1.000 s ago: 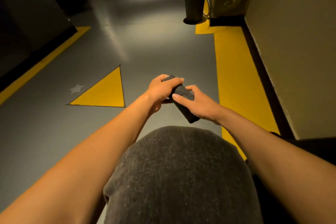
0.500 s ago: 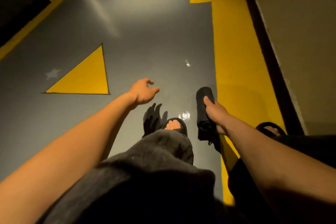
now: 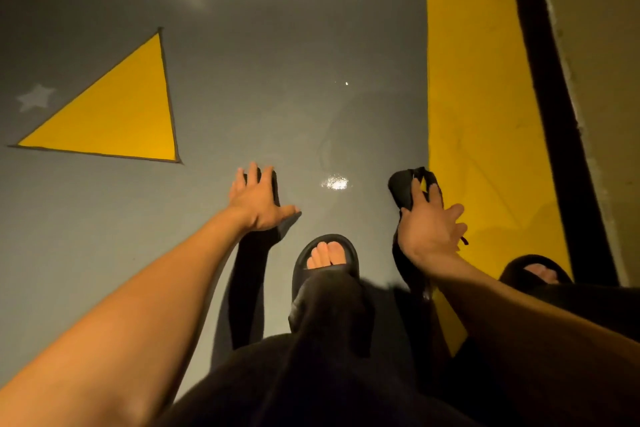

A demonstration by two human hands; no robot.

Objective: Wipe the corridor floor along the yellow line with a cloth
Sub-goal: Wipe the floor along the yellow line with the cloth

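Two hands over the grey floor (image 3: 263, 55). Left hand (image 3: 258, 203) spread flat with straight fingers, holding nothing, its dark shadow beneath. Right hand (image 3: 429, 232) gripping one dark cloth (image 3: 403, 189), bunched, just at the inner edge of the one yellow line (image 3: 478, 97). Two sandals: one (image 3: 325, 263) between the arms, the other (image 3: 533, 270) half cut off by a leg. One yellow triangle (image 3: 117, 114) far left; bare floor ahead.

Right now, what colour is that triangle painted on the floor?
Yellow, with a thin dark outline. The triangle shows clearly in the head view, on grey floor.
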